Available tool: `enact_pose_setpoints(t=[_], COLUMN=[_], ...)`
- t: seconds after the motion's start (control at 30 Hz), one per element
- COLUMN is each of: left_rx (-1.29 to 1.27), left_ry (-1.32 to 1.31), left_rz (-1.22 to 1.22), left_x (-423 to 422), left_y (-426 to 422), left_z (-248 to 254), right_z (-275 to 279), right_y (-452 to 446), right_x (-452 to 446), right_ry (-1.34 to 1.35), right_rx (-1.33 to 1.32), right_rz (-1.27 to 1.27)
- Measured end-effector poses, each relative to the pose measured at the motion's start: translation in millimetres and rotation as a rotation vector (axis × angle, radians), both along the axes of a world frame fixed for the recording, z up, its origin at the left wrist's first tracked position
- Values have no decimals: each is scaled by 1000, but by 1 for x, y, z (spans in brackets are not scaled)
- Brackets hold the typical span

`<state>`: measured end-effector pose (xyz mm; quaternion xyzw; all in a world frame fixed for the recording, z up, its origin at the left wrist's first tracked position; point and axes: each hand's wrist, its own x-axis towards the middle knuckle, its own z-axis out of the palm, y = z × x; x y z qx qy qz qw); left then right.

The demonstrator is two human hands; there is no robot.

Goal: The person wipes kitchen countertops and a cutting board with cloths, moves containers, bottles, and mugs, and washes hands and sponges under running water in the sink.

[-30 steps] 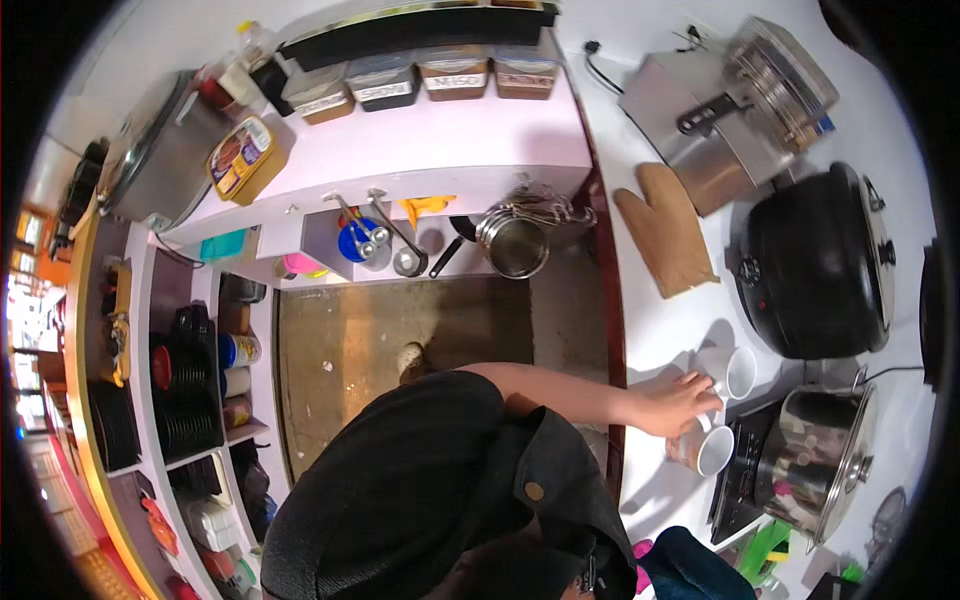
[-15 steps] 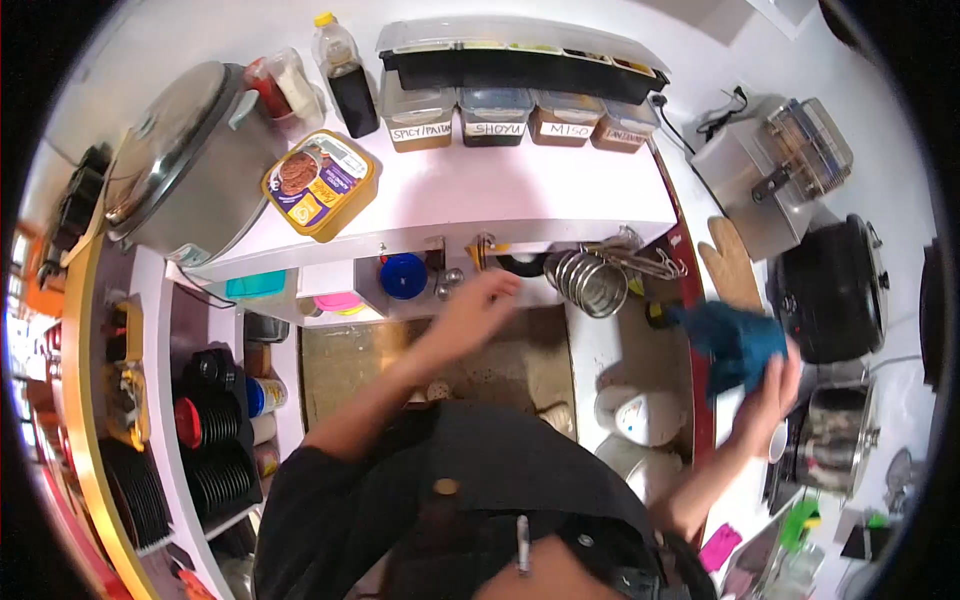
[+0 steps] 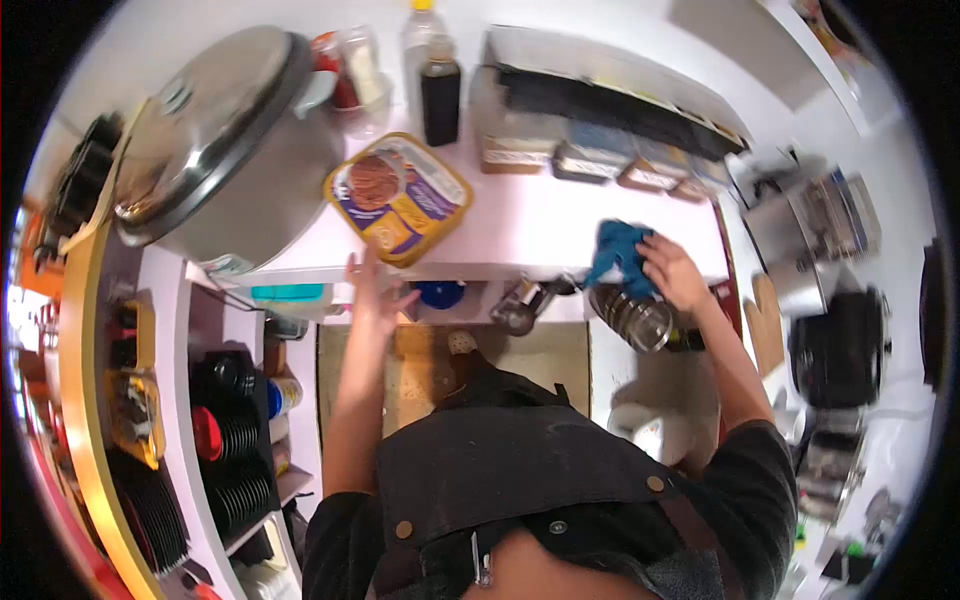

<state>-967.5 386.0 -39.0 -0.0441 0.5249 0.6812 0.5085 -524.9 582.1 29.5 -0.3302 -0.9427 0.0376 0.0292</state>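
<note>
My right hand [image 3: 675,272] grips a teal cloth [image 3: 620,255] at the front edge of the white counter [image 3: 530,225]. Just below the cloth hang several metal strainers [image 3: 638,318]. With fingers spread, my left hand [image 3: 374,292] is at the counter's front edge, just below a yellow lidded tub [image 3: 400,198] with a brown food picture; whether it touches the tub I cannot tell. Behind the tub stands a bottle of dark liquid [image 3: 440,95].
A large grey lidded pot [image 3: 245,170] occupies the counter's left end. Labelled containers [image 3: 590,160] sit below a long black topping box [image 3: 610,100]. Stacked black plates [image 3: 235,490] fill the left shelves; a black cooker [image 3: 840,348] is at right.
My right hand has brought the teal cloth from the right side to the counter's front edge. My left hand has moved left toward the yellow tub. The view has shifted left.
</note>
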Motion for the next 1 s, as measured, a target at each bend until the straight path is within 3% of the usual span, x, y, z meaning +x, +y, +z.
enact_pose_setpoints(t=[0.1, 0.2, 0.33, 0.5, 0.67, 0.77, 0.87, 1.0], left_rx=[-34, 22, -33, 139, 114, 92, 88, 173], left_ry=[21, 32, 30, -21, 42, 121, 194, 207], left_rz=[128, 138, 77, -43, -150, -150, -173, -182], left_x=[4, 5, 3, -19, -41, -48, -50, -64], left_y=[16, 10, -3, -59, -144, -157, -158, -168], left_z=[-2, 14, 30, 26, 20, 58, 86, 75], right_z=[-43, -45, -43, -49, -77, -82, -89, -95], right_y=[21, 17, 16, 5, 14, 20, 16, -30], right_x=[-10, -62, -145, -253, -388, -456, -486, -449], right_ry=[-167, -141, -131, -26, 158, 242, 312, 290], right_rx=[-69, -59, -62, -89, -35, 35, 66, 60], right_rz=[15, 22, 223, 332, 194, -20, -139, 130])
